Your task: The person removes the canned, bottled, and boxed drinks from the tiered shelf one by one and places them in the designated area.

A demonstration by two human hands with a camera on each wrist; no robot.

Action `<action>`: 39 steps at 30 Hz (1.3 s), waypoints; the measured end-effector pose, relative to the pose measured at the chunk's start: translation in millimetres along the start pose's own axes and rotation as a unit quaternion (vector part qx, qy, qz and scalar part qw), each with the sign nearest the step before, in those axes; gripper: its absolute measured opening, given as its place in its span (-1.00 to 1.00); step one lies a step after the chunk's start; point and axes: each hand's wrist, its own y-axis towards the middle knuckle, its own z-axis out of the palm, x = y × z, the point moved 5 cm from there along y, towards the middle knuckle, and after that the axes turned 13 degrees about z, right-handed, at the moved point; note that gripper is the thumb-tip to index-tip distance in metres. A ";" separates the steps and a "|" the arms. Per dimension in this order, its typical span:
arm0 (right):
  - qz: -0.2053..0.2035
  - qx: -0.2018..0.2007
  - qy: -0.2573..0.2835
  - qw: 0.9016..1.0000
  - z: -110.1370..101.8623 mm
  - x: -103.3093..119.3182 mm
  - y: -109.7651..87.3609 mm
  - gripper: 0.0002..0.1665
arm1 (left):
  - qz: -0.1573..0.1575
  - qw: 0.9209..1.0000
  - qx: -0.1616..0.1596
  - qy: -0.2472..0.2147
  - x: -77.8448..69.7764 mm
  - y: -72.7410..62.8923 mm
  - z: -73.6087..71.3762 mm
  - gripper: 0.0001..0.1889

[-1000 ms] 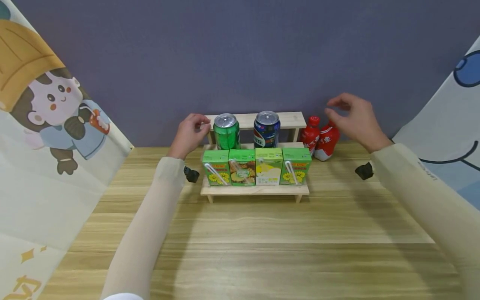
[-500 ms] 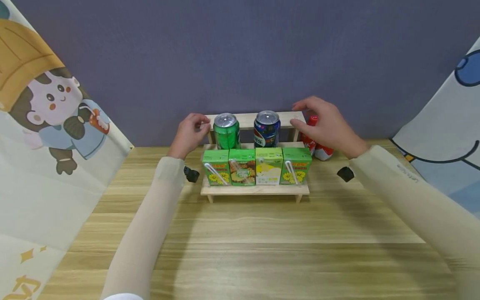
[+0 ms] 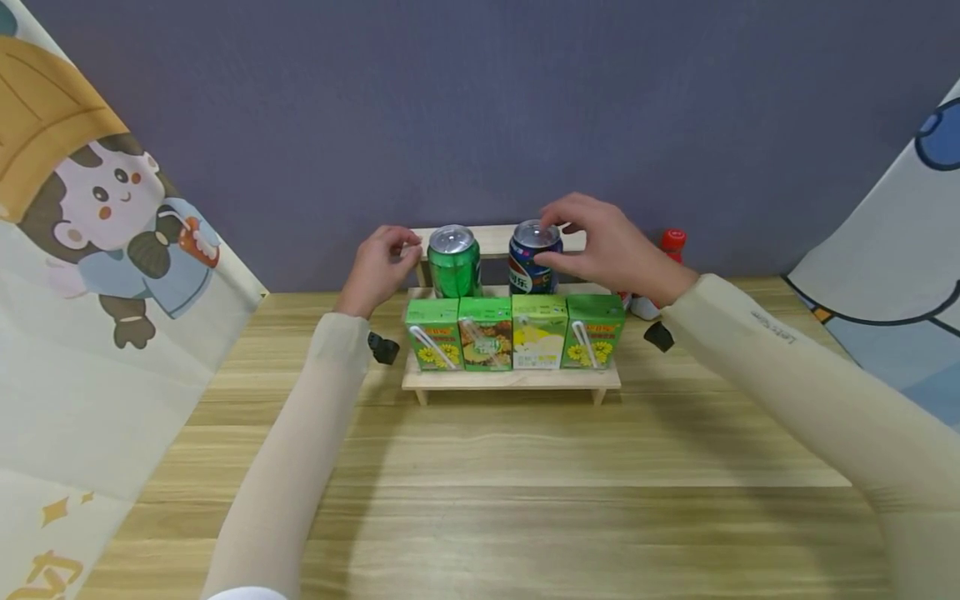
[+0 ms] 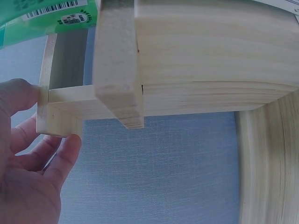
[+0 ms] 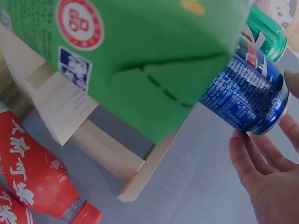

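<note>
A small two-tier wooden shelf (image 3: 510,381) stands against the back wall. My left hand (image 3: 381,265) pinches the left end of its upper tier; the left wrist view shows thumb and fingers on either side of the wood. On the shelf stand a green soda can (image 3: 454,265) and a blue Pepsi can (image 3: 522,271). My right hand (image 3: 600,242) is at the Pepsi can's top, thumb in front and fingers behind, loosely spread; firm contact cannot be told. Several juice boxes (image 3: 486,335) line the front tier.
Red bottles (image 5: 37,163) stand right of the shelf, mostly hidden behind my right forearm in the head view. The wood-grain table (image 3: 510,467) extends toward me. A grey-blue wall (image 3: 480,108) is close behind the shelf, with printed panels (image 3: 97,250) at both sides.
My right hand has moved left, from above the red bottles past the shelf's right end to the Pepsi can. My left hand has stayed at the shelf's left end.
</note>
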 end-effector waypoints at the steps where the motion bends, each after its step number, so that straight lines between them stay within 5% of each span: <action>1: 0.001 0.005 -0.002 1.000 1.1 0.5 1.1 -0.65 | 0.000 1.000 0.000 0.000 0.0 0.0 0.0 -0.78; 16: 0.069 0.054 -0.005 0.996 12.8 -3.4 9.3 -0.50 | -0.004 1.000 0.001 0.001 2.7 0.6 -0.3 -0.77; 28: 0.037 0.004 -0.020 0.999 8.7 -3.5 6.2 -0.56 | -0.002 1.000 -0.002 0.007 6.2 2.5 0.9 -0.77; 39: 0.056 -0.080 -0.008 0.995 -43.8 -8.5 -3.5 -0.56 | -0.005 1.000 -0.005 0.014 10.6 2.8 2.0 -0.78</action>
